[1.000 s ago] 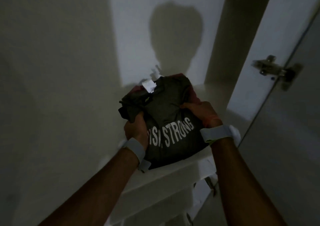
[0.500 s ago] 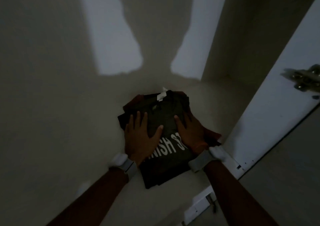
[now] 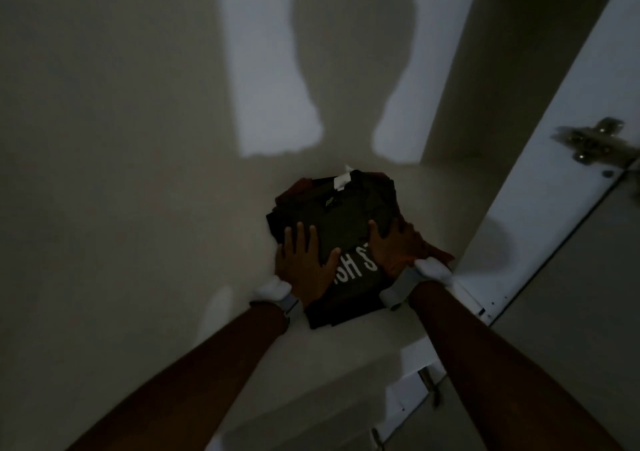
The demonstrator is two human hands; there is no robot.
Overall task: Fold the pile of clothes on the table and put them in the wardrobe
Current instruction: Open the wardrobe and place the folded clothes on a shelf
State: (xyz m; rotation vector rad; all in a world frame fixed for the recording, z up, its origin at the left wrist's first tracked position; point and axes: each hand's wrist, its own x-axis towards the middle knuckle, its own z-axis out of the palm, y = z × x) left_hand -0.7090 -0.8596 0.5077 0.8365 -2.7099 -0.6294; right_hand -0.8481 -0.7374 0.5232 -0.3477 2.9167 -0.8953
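Dark-grey folded stack (image 3: 349,215) lies on the wardrobe shelf (image 3: 440,205), at 12 o'clock from me. I press my left hand (image 3: 304,263) and right hand (image 3: 394,246) flat on top, fingers spread, gripping nothing. Placement step, I judge; next, lift both hands clear without dragging the top layer.

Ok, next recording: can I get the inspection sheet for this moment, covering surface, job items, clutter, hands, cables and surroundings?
Surface: pale wardrobe shelf, dimly lit; the stack lies on it.
Job's things: folded stack of clothes, dark shirt with white lettering on top, reddish garment showing beneath.
Clutter: nothing seen.
Hands: left hand and right hand both flat on the stack, fingers straight.
Cables: nothing seen.
Surroundings: white panel on the right with a metal hinge; a person's shadow on the back wall.
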